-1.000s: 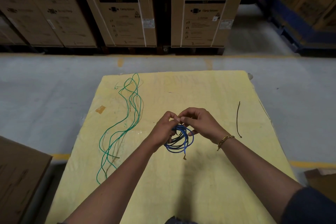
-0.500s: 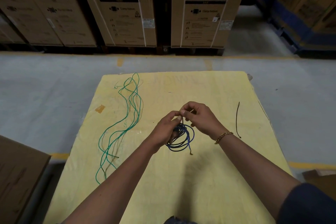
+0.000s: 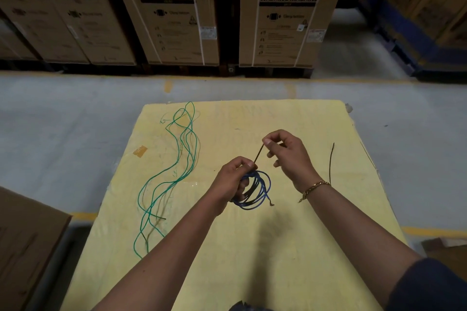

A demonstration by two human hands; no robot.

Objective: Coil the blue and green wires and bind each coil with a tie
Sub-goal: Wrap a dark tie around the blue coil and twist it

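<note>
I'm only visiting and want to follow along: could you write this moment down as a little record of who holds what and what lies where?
left grip: holds the blue coil
right grip: pinches the top end of a tie that runs down to the coil
green wire: loose and uncoiled, on the left of the table
spare tie: lies on the table, right of the hands

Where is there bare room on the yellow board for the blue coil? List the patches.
Bare: the far strip of the yellow board, beyond the right hand, from the green wire to the right edge; also the near stretch between the forearms. Crowded: the left side under the green wire, and round the spare tie.
</note>
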